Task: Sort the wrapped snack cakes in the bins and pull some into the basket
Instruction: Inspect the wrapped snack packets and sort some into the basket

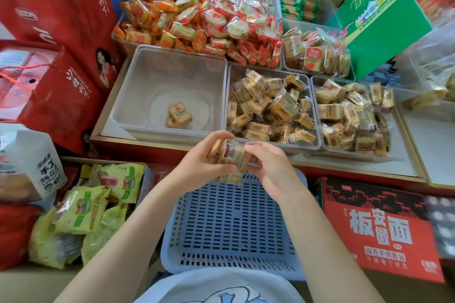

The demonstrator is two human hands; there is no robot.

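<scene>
A pale blue slotted plastic basket point(231, 224) sits nearest, its floor bare, just under the person's forearms and against the front edge of the counter point(357, 170). Above its far rim, both hands meet on a small bundle of wrapped snack cakes point(227, 157): the left hand point(199, 162) curls around the bundle from the left, and the right hand point(268, 170) pinches its right end with fingers and thumb. A barcode label shows on the top wrapper; how many cakes are in the bundle cannot be told.

On the counter, three clear bins line the front edge. The left bin point(138, 96) holds what look like two tan wrapped cakes point(177, 115) near its middle. The middle bin point(317, 145) and the right bin point(320, 86) are each heaped with tan cakes, too many to count. Behind them more bins carry orange-wrapped point(157, 15) and red-wrapped snacks point(236, 29).

Along the left edge stand red gift cartons point(56, 2) with white Chinese writing. A green carton point(379, 19) tilts over the back right corner. Below the counter at right, a red carton point(379, 229) reads 板面 in large characters with 安徽 between. At lower left lie yellow-green snack packets point(81, 209), their print too small to read.
</scene>
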